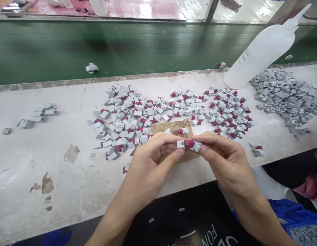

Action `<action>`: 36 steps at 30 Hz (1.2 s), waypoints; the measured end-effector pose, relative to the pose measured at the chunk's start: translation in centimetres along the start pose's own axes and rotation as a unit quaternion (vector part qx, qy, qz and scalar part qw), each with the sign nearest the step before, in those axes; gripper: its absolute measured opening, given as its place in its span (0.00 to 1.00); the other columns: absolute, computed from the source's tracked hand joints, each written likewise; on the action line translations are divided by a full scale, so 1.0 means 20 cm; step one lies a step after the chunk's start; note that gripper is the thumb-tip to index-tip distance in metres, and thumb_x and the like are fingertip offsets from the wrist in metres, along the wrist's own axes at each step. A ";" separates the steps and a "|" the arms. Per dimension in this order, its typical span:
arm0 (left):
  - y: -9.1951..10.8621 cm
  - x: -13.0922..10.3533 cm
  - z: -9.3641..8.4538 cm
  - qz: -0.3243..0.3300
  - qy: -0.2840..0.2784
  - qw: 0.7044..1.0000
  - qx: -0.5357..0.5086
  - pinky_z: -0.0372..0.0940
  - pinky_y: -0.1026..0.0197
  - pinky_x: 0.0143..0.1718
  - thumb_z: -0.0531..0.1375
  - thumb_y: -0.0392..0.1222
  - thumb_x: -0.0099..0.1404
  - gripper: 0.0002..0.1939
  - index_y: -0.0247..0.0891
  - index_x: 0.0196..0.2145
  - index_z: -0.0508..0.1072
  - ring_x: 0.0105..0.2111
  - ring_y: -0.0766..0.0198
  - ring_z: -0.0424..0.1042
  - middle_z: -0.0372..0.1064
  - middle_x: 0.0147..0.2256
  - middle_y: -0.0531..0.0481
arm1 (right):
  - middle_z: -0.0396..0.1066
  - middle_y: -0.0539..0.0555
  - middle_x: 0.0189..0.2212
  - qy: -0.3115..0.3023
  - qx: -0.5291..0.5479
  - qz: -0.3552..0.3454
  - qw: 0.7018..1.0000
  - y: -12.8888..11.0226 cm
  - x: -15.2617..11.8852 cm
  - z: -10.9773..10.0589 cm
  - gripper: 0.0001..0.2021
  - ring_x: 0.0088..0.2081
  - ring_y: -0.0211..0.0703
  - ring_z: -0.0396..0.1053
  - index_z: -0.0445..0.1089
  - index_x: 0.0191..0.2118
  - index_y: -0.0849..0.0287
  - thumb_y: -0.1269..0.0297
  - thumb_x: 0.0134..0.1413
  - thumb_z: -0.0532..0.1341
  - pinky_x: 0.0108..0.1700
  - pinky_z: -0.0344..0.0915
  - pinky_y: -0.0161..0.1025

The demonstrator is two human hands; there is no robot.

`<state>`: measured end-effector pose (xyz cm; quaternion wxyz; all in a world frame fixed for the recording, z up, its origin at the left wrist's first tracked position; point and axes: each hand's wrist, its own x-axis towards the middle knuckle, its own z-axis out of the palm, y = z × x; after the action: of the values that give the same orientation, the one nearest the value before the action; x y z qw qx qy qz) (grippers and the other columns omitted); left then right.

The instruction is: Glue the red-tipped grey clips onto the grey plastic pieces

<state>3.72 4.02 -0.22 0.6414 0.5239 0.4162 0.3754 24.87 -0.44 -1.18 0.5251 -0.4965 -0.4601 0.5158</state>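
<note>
Between thumb and fingers, my left hand pinches a small light grey piece. Close beside it, my right hand grips a dark red and grey piece. The two pieces are held nearly end to end over a brown card on the worktable. On the card, just behind my fingers, lie another red and grey piece and a small whitish piece. Piles of grey and red pieces spread behind and to the left of the hands.
At the right are a red and grey pile, an all-grey pile and a white squeeze bottle. A few grey pieces lie left. A green strip runs behind the table; a blue basket stands low at right.
</note>
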 end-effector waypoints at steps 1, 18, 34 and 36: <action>0.00 0.00 0.00 0.004 -0.004 1.000 0.013 0.85 0.54 0.54 0.73 0.44 0.77 0.06 0.53 0.50 0.90 0.53 0.53 0.87 0.87 0.49 0.50 | 0.89 0.51 0.48 -0.001 -0.023 -0.008 1.000 -0.01 0.00 0.00 0.11 0.52 0.48 0.87 0.91 0.55 0.40 0.65 0.76 0.73 0.56 0.85 0.44; 0.31 0.55 -0.28 0.050 0.106 0.897 0.426 0.78 0.51 0.42 0.69 0.46 0.73 0.09 0.45 0.45 0.89 0.43 0.50 0.84 0.88 0.48 0.45 | 0.86 0.57 0.58 0.074 -0.369 -0.041 0.926 -0.16 0.76 -0.20 0.15 0.51 0.52 0.85 0.87 0.61 0.50 0.67 0.75 0.69 0.57 0.85 0.54; 0.18 1.43 -0.40 -0.076 0.179 0.867 0.459 0.78 0.41 0.63 0.71 0.44 0.80 0.18 0.37 0.62 0.80 0.60 0.47 0.81 0.80 0.61 0.38 | 0.81 0.59 0.41 0.147 -0.369 0.041 0.917 -0.16 1.46 -0.27 0.11 0.42 0.54 0.85 0.72 0.49 0.56 0.71 0.69 0.72 0.46 0.83 0.50; 0.17 1.40 -0.39 -0.065 0.195 0.864 0.460 0.74 0.42 0.67 0.70 0.35 0.76 0.21 0.35 0.64 0.78 0.64 0.44 0.80 0.79 0.63 0.33 | 0.80 0.55 0.36 0.101 -0.325 0.025 0.940 -0.19 1.33 -0.23 0.13 0.36 0.51 0.84 0.68 0.49 0.52 0.69 0.69 0.73 0.41 0.82 0.46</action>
<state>6.65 33.11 -1.53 0.2562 0.6476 0.6911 0.1933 30.86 25.94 1.45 0.3659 -0.7008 -0.5348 0.2984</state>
